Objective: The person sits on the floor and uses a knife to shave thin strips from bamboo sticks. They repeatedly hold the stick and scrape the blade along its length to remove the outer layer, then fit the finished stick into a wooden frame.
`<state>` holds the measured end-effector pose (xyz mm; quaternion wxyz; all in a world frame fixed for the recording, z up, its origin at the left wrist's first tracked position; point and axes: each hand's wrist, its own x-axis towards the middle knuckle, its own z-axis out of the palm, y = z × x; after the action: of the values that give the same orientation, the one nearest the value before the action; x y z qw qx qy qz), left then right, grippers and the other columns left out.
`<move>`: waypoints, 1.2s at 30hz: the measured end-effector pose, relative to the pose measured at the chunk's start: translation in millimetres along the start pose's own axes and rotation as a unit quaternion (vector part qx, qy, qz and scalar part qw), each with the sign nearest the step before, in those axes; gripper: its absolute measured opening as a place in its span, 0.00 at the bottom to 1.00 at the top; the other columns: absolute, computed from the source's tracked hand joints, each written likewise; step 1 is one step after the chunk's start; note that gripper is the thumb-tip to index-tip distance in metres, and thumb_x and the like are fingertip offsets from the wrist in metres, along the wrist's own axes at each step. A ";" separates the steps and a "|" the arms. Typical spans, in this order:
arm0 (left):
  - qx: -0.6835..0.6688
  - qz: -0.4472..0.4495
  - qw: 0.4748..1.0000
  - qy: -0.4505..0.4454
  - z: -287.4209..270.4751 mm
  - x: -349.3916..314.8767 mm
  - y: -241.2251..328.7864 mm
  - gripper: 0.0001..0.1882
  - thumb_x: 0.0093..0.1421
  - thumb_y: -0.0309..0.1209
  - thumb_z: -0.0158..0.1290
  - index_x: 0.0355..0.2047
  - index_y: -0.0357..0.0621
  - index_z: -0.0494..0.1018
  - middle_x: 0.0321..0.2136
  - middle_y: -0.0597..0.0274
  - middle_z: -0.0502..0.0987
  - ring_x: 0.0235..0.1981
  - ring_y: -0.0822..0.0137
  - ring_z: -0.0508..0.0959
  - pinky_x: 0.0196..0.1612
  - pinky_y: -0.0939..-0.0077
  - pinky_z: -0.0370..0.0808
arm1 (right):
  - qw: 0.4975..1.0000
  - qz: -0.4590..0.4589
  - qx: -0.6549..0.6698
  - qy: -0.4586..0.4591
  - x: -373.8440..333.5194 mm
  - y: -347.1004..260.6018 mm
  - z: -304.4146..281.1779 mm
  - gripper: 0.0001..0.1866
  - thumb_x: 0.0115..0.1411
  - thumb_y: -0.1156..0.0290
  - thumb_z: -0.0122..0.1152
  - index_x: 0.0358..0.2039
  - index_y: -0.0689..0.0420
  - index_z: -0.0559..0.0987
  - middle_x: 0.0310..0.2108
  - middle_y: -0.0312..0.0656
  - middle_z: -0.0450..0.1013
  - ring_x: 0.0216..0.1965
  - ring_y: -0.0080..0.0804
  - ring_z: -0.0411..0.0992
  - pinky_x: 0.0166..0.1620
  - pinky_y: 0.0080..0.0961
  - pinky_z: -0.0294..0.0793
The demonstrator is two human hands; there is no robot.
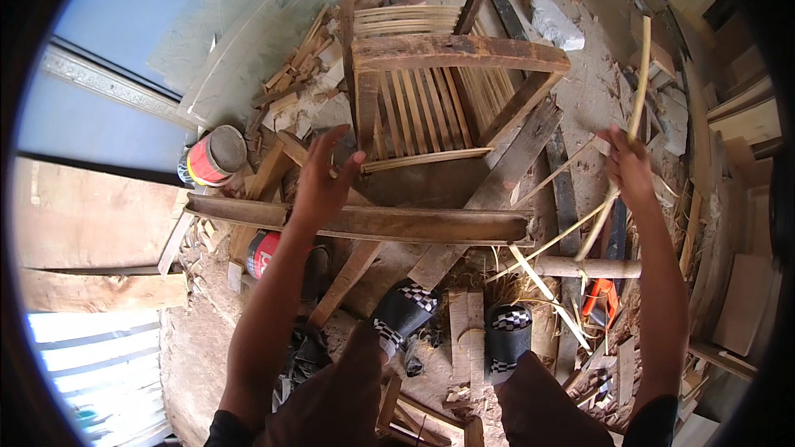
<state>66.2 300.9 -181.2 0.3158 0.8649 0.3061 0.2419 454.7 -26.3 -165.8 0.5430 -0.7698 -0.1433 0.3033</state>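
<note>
My right hand (627, 167) is closed round a long, pale, bendy strip (642, 74) that looks like split bamboo or rattan. The strip rises above the fist and runs on below it, where other thin strips (551, 240) cross. My left hand (325, 180) is raised with its fingers apart and nothing in them, near the front left corner of a wooden chair (460, 54). Thin slats (414, 112) fill the chair's frame. Just below my left hand, a curved wooden piece (397, 223) lies crosswise; my forearm passes over it.
Paint cans (222, 157) stand at the left, by a pale wall panel. Wood offcuts (310, 62) are heaped beside the chair. An orange-handled tool (603, 302) lies amid shavings near my right forearm. Boards (745, 302) line the right side. My sandalled feet (508, 331) are below.
</note>
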 end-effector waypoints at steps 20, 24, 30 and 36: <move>-0.248 -0.158 0.947 0.129 25.3 39.5 2.8 0.21 0.72 0.45 0.49 0.45 0.36 0.72 0.27 0.61 0.75 0.26 0.74 0.70 0.31 0.75 0.69 | 0.985 -0.152 0.047 0.072 51.1 -115.1 152.9 0.36 0.60 0.44 0.68 0.47 0.70 0.81 0.42 0.46 0.78 0.44 0.29 0.71 0.53 0.28 0.69; -0.160 -0.175 0.966 0.098 4.8 54.6 10.1 0.23 0.72 0.48 0.47 0.40 0.37 0.73 0.23 0.67 0.73 0.27 0.74 0.70 0.32 0.75 0.68 | 0.976 -0.168 0.001 0.140 49.6 -126.5 160.8 0.35 0.62 0.45 0.66 0.51 0.70 0.78 0.45 0.47 0.78 0.46 0.29 0.71 0.54 0.28 0.69; -0.293 -0.192 0.937 0.019 -6.4 52.9 -5.6 0.23 0.71 0.49 0.49 0.46 0.40 0.76 0.32 0.64 0.78 0.34 0.73 0.76 0.40 0.77 0.74 | 0.931 -0.291 -0.058 0.213 33.7 -125.3 138.7 0.27 0.68 0.51 0.59 0.49 0.67 0.80 0.39 0.43 0.76 0.42 0.29 0.70 0.50 0.27 0.69; -0.523 -0.182 0.832 0.029 -12.7 36.8 -9.0 0.25 0.73 0.41 0.47 0.64 0.40 0.65 0.48 0.53 0.79 0.45 0.65 0.80 0.48 0.72 0.77 | 0.845 -0.476 -0.242 0.022 -63.1 -98.9 146.2 0.17 0.61 0.84 0.61 0.49 0.56 0.84 0.32 0.41 0.70 0.31 0.28 0.71 0.32 0.27 0.71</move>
<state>80.6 336.6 -170.6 0.7501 0.4921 0.2946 0.3293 325.6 85.0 -88.0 0.4198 -0.7208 -0.5489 -0.0533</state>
